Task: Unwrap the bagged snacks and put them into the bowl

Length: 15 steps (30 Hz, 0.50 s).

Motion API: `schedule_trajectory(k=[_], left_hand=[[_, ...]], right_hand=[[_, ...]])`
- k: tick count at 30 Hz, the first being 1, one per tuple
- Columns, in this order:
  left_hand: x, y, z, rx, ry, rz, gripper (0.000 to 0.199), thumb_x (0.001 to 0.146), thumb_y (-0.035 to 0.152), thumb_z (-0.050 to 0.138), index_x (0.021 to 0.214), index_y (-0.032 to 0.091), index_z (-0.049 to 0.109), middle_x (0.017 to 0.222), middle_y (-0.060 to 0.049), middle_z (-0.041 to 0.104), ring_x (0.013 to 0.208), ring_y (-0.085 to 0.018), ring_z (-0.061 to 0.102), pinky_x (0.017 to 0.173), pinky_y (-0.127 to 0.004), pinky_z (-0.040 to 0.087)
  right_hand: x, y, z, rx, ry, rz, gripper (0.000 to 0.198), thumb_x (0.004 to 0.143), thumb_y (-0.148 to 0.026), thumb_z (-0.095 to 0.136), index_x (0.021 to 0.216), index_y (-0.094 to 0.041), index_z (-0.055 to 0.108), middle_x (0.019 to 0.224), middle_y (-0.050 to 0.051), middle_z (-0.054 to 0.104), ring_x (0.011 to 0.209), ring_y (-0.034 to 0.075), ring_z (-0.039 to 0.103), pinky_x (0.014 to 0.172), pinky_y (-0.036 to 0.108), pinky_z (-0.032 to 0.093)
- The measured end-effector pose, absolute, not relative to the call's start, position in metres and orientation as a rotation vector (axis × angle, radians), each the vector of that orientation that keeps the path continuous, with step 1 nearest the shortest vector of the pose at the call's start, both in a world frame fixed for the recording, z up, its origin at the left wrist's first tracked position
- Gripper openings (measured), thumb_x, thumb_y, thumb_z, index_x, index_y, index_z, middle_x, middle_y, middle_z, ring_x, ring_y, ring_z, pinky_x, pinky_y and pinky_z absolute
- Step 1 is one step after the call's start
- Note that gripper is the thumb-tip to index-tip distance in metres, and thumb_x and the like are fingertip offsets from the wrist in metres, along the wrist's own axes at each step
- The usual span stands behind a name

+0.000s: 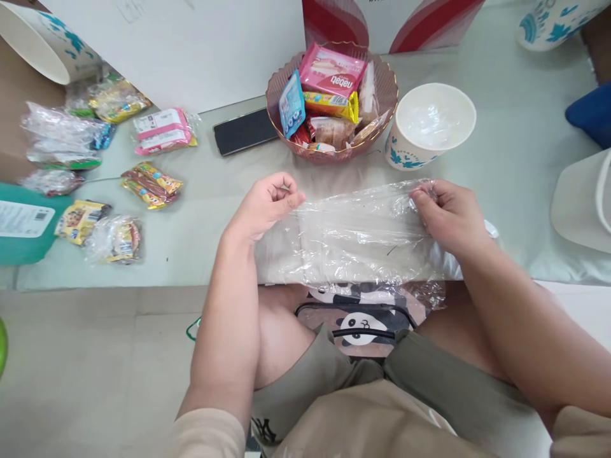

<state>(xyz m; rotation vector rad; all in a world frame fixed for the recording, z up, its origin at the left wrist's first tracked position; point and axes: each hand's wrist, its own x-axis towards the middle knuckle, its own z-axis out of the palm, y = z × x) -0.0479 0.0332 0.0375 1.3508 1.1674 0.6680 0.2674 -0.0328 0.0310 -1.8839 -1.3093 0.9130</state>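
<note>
A clear plastic bag [353,232] stretches between my two hands over the table's front edge, its lower part hanging above my lap. My left hand [272,202] pinches its left corner between thumb and fingers. At the opposite corner, my right hand [446,210] grips the film with curled fingers. Just beyond the bag stands a scalloped pink bowl [274,121] full of wrapped snacks, with a pink wafer pack [331,69] on top. To its right is a paper cup [405,137] with crumpled clear plastic inside.
A phone [245,132] lies left of the bowl. Several bagged snack bundles [153,184] are spread on the left, near a teal container [33,242]. A tipped paper cup [52,41] is behind them. A white bin [582,203] stands at right, a white box [200,51] at the back.
</note>
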Motion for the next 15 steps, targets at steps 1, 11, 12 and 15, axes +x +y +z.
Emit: schedule_trajectory(k=[1,11,12,15], left_hand=[[-0.049,0.033,0.039,1.357,1.156,0.593,0.042,0.062,0.044,0.089,0.078,0.023,0.056,0.053,0.008,0.041,0.046,-0.007,0.029,0.048,-0.024,0.020],[-0.041,0.037,0.026,1.467,1.218,0.876,0.029,0.069,0.038,0.082,0.074,0.019,0.061,0.080,-0.001,0.065,0.072,-0.012,0.057,0.066,-0.025,0.046],[-0.037,0.037,0.025,1.441,1.200,0.977,0.030,0.070,0.039,0.082,0.075,0.020,0.060,0.086,-0.002,0.068,0.078,-0.013,0.061,0.072,-0.026,0.050],[-0.032,0.035,0.028,1.309,1.145,1.115,0.035,0.071,0.046,0.083,0.085,0.023,0.061,0.098,-0.004,0.072,0.092,-0.016,0.069,0.083,-0.030,0.056]], right_hand=[[0.269,-0.033,0.031,-1.875,-1.299,0.920,0.015,0.084,-0.035,0.063,0.078,-0.021,0.061,0.052,-0.005,0.045,0.049,0.011,0.038,0.052,0.029,0.029],[0.275,-0.042,0.034,-1.497,-1.098,0.918,0.043,0.064,-0.029,0.077,0.103,-0.026,0.060,0.066,-0.006,0.057,0.059,0.013,0.052,0.058,0.029,0.043],[0.275,-0.044,0.034,-1.492,-1.100,0.977,0.050,0.058,-0.027,0.079,0.104,-0.026,0.059,0.071,-0.006,0.060,0.064,0.013,0.055,0.062,0.029,0.045],[0.276,-0.049,0.030,-1.656,-1.163,1.003,0.034,0.057,-0.029,0.079,0.086,-0.023,0.062,0.073,-0.004,0.060,0.066,0.012,0.055,0.064,0.029,0.043]])
